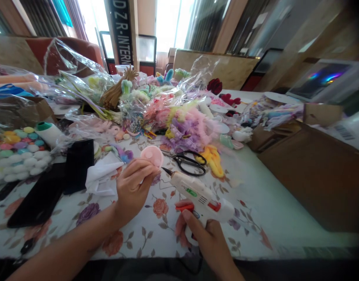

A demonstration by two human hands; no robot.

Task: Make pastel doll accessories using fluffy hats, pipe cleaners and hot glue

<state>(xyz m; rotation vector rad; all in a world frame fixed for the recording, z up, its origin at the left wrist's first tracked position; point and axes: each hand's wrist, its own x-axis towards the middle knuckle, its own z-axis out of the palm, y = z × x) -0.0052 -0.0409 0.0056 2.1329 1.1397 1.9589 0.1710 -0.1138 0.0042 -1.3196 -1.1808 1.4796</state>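
Note:
Pinched in my left hand [136, 183] is a round pink piece [151, 155] with small raised discs on its face; my fingers cover its lower edge. My right hand [201, 230] wraps round the handle of a white hot glue gun [197, 189] with a red trigger. The gun's dark nozzle points left and up, close to the fingertips of my left hand and the pink piece's lower edge. Whether the nozzle touches them I cannot tell. Just beyond the gun lie black-handled scissors [191, 162] and a yellow fuzzy bundle [212, 160].
A floral cloth [160, 222] covers the table. Phone-like black slabs [38, 195], white crumpled paper [103, 173] and a bag of pompoms [24, 158] lie left. Fluffy craft materials [185, 125] and clear plastic heap up behind. A cardboard box [317, 175] stands right.

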